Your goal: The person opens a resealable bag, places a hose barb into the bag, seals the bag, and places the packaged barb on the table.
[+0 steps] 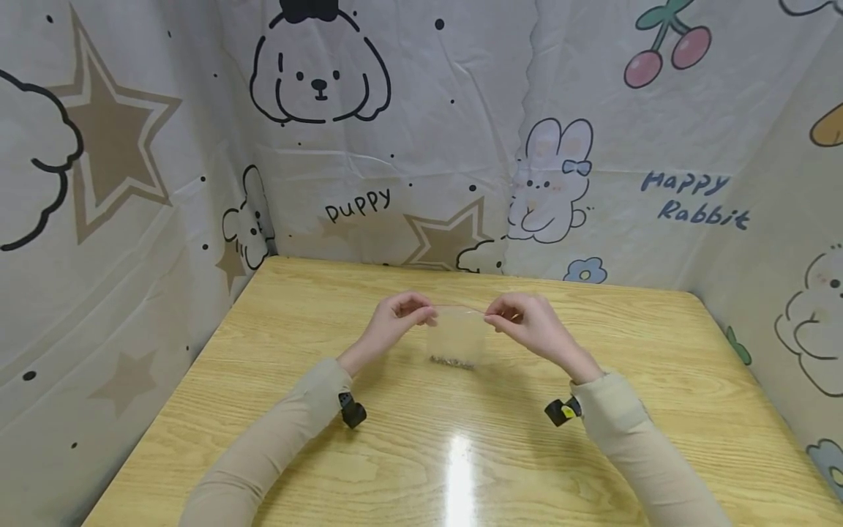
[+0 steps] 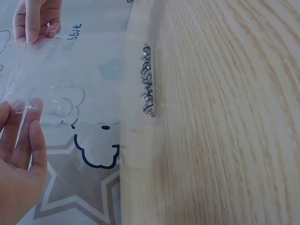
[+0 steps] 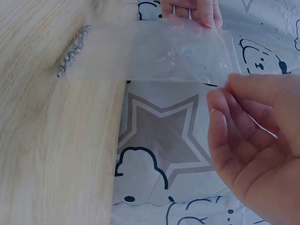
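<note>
A clear plastic zip bag (image 1: 456,337) hangs upright between both hands, its reddish top edge stretched across. Small silvery metal pieces, which look like screws (image 2: 147,82), lie in a row along its bottom, close over the table. My left hand (image 1: 399,315) pinches one top corner between thumb and fingers. At the other top corner, my right hand (image 1: 527,322) pinches the edge the same way. Through the bag (image 3: 154,51) the printed cloth shows in the right wrist view.
A wooden table (image 1: 421,454) spreads under the hands, with a light glare near its front. Printed cloth (image 1: 421,132) with cartoon animals and stars encloses its back and sides. Each wrist wears a small black camera, such as the left one (image 1: 352,411).
</note>
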Demonstrator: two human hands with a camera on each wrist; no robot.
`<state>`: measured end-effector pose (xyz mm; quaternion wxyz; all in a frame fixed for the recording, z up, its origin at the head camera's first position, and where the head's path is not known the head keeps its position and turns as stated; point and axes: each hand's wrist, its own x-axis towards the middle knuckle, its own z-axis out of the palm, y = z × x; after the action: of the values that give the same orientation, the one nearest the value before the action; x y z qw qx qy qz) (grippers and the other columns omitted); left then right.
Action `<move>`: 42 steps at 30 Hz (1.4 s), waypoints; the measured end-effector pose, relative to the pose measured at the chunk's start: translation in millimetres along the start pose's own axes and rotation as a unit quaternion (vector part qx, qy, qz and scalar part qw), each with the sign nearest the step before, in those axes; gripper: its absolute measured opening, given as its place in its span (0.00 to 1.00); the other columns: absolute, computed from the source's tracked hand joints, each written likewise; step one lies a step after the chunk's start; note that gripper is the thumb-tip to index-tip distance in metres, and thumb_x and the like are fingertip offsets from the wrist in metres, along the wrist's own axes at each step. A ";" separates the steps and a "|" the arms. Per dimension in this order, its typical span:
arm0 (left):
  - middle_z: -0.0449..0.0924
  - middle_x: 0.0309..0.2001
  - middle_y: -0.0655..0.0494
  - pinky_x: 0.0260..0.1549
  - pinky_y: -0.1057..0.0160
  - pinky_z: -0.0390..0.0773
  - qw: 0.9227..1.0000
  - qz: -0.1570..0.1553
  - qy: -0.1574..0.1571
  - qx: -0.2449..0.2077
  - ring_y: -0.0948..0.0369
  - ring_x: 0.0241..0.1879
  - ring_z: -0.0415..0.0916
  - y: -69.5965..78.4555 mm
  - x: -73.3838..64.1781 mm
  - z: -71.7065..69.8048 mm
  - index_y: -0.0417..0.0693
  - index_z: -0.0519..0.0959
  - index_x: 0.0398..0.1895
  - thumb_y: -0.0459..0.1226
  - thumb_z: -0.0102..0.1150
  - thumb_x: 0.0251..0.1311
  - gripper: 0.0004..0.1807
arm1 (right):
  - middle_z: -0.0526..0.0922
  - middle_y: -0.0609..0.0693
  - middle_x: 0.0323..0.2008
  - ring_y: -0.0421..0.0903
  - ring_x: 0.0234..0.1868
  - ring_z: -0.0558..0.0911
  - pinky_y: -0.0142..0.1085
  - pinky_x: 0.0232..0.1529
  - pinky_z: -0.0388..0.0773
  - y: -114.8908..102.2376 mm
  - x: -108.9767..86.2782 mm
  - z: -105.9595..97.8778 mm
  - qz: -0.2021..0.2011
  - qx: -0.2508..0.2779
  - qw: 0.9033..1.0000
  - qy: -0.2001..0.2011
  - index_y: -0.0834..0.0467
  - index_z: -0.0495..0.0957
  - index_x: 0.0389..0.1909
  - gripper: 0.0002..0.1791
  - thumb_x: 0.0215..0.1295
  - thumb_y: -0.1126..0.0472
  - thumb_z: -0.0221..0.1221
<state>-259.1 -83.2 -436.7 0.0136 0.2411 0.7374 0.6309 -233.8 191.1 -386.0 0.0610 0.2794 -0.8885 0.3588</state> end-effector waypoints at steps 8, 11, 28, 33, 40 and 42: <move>0.84 0.44 0.34 0.48 0.53 0.84 1.000 -0.001 -0.005 -0.003 0.66 0.37 0.85 4.2 0.4 3.2 0.38 0.80 0.46 0.35 0.59 0.68 0.10 | 0.86 0.52 0.31 0.42 0.29 0.83 0.29 0.32 0.83 -0.8 -0.5 4.5 -0.001 -0.003 1.000 0.025 0.60 0.83 0.35 0.03 0.66 0.65 0.62; 0.84 0.44 0.34 0.49 0.50 0.84 1.000 -0.007 -0.002 -0.004 0.60 0.38 0.86 4.5 1.8 4.9 0.37 0.81 0.47 0.35 0.61 0.66 0.11 | 0.86 0.51 0.32 0.41 0.31 0.83 0.29 0.34 0.83 -1.7 0.2 6.7 0.006 0.001 1.000 0.023 0.59 0.83 0.36 0.03 0.66 0.64 0.63; 0.85 0.38 0.37 0.41 0.68 0.83 0.999 -0.024 0.005 0.026 0.66 0.32 0.83 9.0 3.5 11.8 0.37 0.82 0.45 0.35 0.62 0.66 0.10 | 0.86 0.48 0.33 0.39 0.33 0.78 0.28 0.29 0.73 -0.3 3.4 15.1 0.008 -0.025 0.999 0.044 0.54 0.83 0.35 0.02 0.66 0.60 0.64; 0.86 0.37 0.39 0.40 0.69 0.82 0.999 -0.023 0.002 0.036 0.67 0.30 0.82 9.9 4.8 13.4 0.40 0.83 0.44 0.36 0.64 0.64 0.10 | 0.85 0.49 0.32 0.39 0.32 0.78 0.28 0.30 0.74 0.2 4.4 18.5 -0.001 -0.018 0.999 0.050 0.55 0.83 0.35 0.02 0.66 0.61 0.64; 0.86 0.37 0.40 0.37 0.70 0.81 0.999 -0.023 -0.004 0.049 0.65 0.29 0.82 13.9 5.2 15.3 0.40 0.83 0.43 0.35 0.63 0.65 0.08 | 0.84 0.49 0.31 0.40 0.32 0.77 0.27 0.27 0.70 -0.2 5.4 21.9 -0.015 -0.017 0.998 0.057 0.56 0.82 0.35 0.02 0.67 0.62 0.63; 0.86 0.37 0.40 0.34 0.70 0.80 0.998 -0.020 -0.002 0.062 0.62 0.29 0.82 15.4 5.1 16.2 0.39 0.82 0.43 0.35 0.62 0.65 0.08 | 0.84 0.48 0.31 0.39 0.31 0.76 0.28 0.27 0.69 -0.6 6.1 22.5 -0.004 -0.012 0.998 0.058 0.55 0.83 0.36 0.03 0.67 0.60 0.63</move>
<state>-253.1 -65.0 -424.1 0.0127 0.2280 0.7794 0.5835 -236.5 172.8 -400.3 0.1172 0.2614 -0.8867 0.3630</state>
